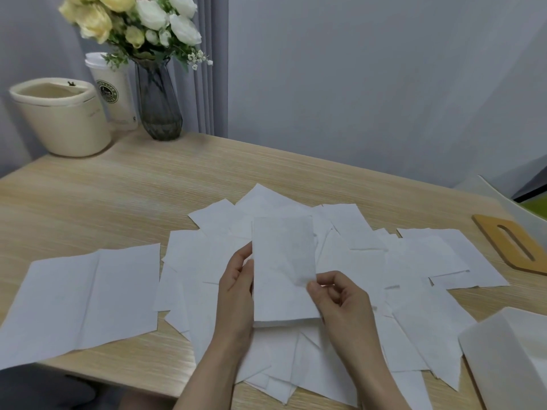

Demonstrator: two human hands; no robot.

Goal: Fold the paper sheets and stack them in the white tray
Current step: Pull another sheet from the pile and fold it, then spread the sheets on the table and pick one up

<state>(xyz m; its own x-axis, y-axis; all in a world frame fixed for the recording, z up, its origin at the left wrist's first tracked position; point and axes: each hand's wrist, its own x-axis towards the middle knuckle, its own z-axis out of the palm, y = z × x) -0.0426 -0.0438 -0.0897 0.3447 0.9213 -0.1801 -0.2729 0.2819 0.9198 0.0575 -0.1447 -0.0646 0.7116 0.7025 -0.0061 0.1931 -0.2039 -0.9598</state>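
Two bare forearms reach up from the bottom edge over a light wooden table (118,184). Between them a folded paper sheet (281,270) is held upright-ish above the scatter, its long sides running away from the camera and its near edge showing doubled layers. Along its left edge the left hand (236,288) grips it, fingers curled round the edge with the fingertips on the front face. At its right edge the right hand (340,300) pinches the sheet between thumb and forefinger, the other fingers loosely curled beneath.

Under and around the hands lies a loose pile of white paper sheets (399,261), overlapping at many angles across the middle of the table. Apart from the pile, on the left, one larger unfolded sheet (88,297) lies flat with lengthwise creases.

At the lower right corner stands the white tray (503,350), partly cut off by the frame; its inside cannot be made out. Farther back on the right a flat wooden lid with a slot (509,247) rests on the table edge.

At the far left corner stand a cream tub (59,119), a white lidded paper cup (115,93) and a dark glass vase (159,105) with yellow and white flowers (133,22).
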